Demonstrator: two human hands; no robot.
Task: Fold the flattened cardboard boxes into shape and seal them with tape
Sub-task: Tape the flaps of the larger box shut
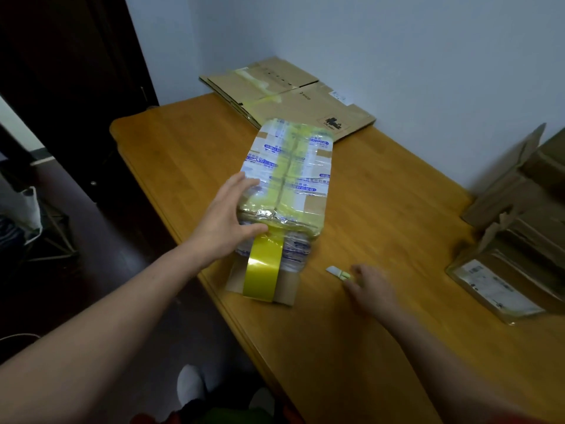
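A folded cardboard box (pixel 287 191), covered in old printed tape and a fresh yellow tape strip (pixel 263 270), lies on the wooden table (pixel 382 215) near its left edge. My left hand (pixel 226 218) rests on the box's left side, fingers straight on its top and thumb on the near edge above the yellow strip. My right hand (pixel 371 287) is on the table to the right of the box, its fingertips at a small white and yellow object (pixel 339 273). Whether the fingers pinch that object is blurred.
A pile of flattened cardboard boxes (pixel 293 96) lies at the table's far end against the wall. More cardboard boxes (pixel 516 221) are stacked at the right edge. The table's left edge drops to a dark floor where my feet show.
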